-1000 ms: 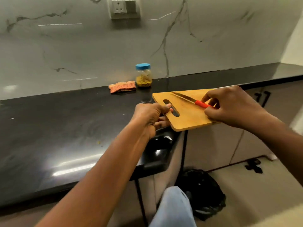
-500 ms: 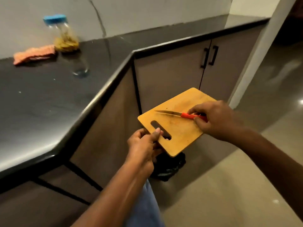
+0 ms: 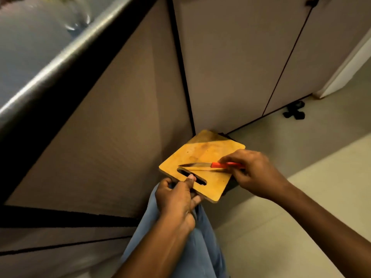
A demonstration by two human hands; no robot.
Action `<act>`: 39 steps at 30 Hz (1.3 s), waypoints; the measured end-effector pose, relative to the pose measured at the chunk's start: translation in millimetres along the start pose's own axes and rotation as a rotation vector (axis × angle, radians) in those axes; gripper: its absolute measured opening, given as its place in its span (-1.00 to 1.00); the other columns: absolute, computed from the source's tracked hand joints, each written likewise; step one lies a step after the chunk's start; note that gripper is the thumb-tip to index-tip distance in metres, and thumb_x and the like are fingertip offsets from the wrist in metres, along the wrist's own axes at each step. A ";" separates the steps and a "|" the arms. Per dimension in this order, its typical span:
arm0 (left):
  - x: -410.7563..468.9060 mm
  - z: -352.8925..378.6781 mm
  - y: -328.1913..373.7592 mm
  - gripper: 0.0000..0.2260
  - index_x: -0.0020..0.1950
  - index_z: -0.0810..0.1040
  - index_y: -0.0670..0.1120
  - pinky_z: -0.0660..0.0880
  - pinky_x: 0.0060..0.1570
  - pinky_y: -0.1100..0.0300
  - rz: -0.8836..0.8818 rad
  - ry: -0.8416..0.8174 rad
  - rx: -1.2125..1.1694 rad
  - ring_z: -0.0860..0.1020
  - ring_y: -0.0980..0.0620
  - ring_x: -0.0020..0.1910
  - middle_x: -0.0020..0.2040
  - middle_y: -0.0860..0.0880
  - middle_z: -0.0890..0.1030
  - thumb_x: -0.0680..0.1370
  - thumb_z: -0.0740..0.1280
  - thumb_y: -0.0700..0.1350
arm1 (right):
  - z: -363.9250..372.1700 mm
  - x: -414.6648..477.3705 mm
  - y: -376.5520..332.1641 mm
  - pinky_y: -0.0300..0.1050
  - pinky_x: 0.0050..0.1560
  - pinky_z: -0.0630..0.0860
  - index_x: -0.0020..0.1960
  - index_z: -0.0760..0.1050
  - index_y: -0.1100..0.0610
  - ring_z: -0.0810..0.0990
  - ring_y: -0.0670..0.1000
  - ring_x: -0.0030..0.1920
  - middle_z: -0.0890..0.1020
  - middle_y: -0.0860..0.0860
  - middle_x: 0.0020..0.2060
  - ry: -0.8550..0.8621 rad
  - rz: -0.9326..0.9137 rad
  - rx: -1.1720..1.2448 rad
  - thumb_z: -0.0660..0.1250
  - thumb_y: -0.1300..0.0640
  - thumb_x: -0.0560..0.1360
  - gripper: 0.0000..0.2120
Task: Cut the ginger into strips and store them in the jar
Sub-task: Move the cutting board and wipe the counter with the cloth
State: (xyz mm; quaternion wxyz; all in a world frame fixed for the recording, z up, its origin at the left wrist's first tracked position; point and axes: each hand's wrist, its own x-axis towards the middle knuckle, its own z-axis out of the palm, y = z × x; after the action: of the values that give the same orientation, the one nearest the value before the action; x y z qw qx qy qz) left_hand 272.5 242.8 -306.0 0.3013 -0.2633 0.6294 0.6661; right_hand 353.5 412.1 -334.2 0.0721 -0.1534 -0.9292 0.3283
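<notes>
My left hand (image 3: 176,199) grips the handle end of a wooden cutting board (image 3: 202,157), thumb at its slot. The board is held low in front of the cabinet doors, tilted down away from me, over a dark thing on the floor that it mostly hides. My right hand (image 3: 253,173) holds a small knife (image 3: 202,165) by its red handle, the blade lying flat across the board near the slot. The jar and any ginger are out of view.
The black countertop edge (image 3: 60,55) runs along the upper left. Beige cabinet doors (image 3: 230,57) stand behind the board. A black object (image 3: 294,112) lies on the pale floor by the cabinet base. My leg in blue trousers (image 3: 200,247) is below the hands.
The board and knife have come off the counter and gone down in front of the cabinets. My view has swung downward, so the jar and cloth have left the frame.
</notes>
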 end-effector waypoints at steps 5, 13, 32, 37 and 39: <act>13.7 -0.4 -10.5 -0.73 0.20 0.50 -0.17 0.63 -0.38 0.13 0.000 0.049 0.031 0.68 0.06 -0.36 -0.13 -0.12 0.68 0.54 0.40 -0.34 | 43.6 11.7 26.7 -0.29 -0.06 0.46 0.09 0.64 0.01 0.58 -0.07 -0.04 0.65 -0.09 -0.04 0.021 0.052 0.063 0.36 0.20 0.45 -0.75; 14.9 -10.6 -23.8 -0.73 0.20 0.52 -0.19 0.60 -0.46 0.15 -0.037 0.051 0.089 0.71 -0.04 -0.32 -0.10 -0.17 0.71 0.53 0.40 -0.34 | 89.4 36.2 81.8 -0.09 -0.10 0.53 0.09 0.64 0.05 0.58 0.04 -0.11 0.65 0.03 -0.12 -0.047 0.262 -0.040 0.27 0.20 0.47 -0.73; 27.6 -7.8 -16.5 -0.72 0.18 0.52 -0.19 0.61 -0.46 0.15 -0.038 0.042 0.100 0.70 -0.02 -0.34 -0.09 -0.19 0.70 0.51 0.41 -0.37 | 84.4 12.3 82.0 -0.45 -0.29 0.33 0.09 0.62 0.05 0.52 -0.21 -0.26 0.68 -0.04 -0.08 0.027 0.435 0.112 0.27 0.26 0.51 -0.76; 17.7 -14.2 -12.0 -0.71 0.20 0.52 -0.20 0.63 -0.42 0.10 -0.051 0.013 0.081 0.72 -0.07 -0.29 -0.07 -0.20 0.70 0.50 0.42 -0.37 | 69.2 15.9 85.9 -0.36 -0.36 0.33 0.07 0.62 0.11 0.50 -0.10 -0.31 0.68 0.03 -0.15 0.095 0.536 -0.003 0.29 0.23 0.49 -0.79; 10.5 -14.5 -9.4 -0.70 0.22 0.52 -0.20 0.63 -0.41 0.08 -0.052 -0.020 0.072 0.72 -0.09 -0.28 -0.06 -0.21 0.70 0.51 0.41 -0.37 | 56.6 12.6 80.1 -0.27 -0.23 0.45 0.08 0.63 0.07 0.56 -0.08 -0.23 0.69 0.02 -0.13 0.182 0.523 0.046 0.30 0.23 0.47 -0.77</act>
State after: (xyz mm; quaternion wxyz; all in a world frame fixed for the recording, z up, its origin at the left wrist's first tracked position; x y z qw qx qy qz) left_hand 271.9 229.3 -321.0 0.3342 -0.2617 0.6429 0.6376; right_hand 347.4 442.2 -428.2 0.0717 -0.4152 -0.8401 0.3415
